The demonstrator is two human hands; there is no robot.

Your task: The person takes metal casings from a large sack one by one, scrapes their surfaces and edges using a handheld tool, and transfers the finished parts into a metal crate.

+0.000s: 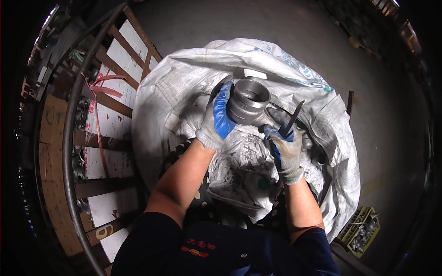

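Note:
A grey cast-metal fitting with a wide round opening is raised over a big white woven bag, its mouth tilted up. My left hand, in a pale glove with a blue palm, is closed around the fitting's left side. My right hand, gloved alike, is closed on a slim dark rod-like tool with a yellowish tip, which points up and away. Its fingers are beside the fitting's lower right; whether they touch it is unclear. More grey metal parts lie in the bag behind my right hand.
Crumpled sides of the white woven bag surround my hands. On the left stands a metal-barred rack with white boxes and a red strap. A yellow-green crate with small metal pieces sits on the floor at lower right.

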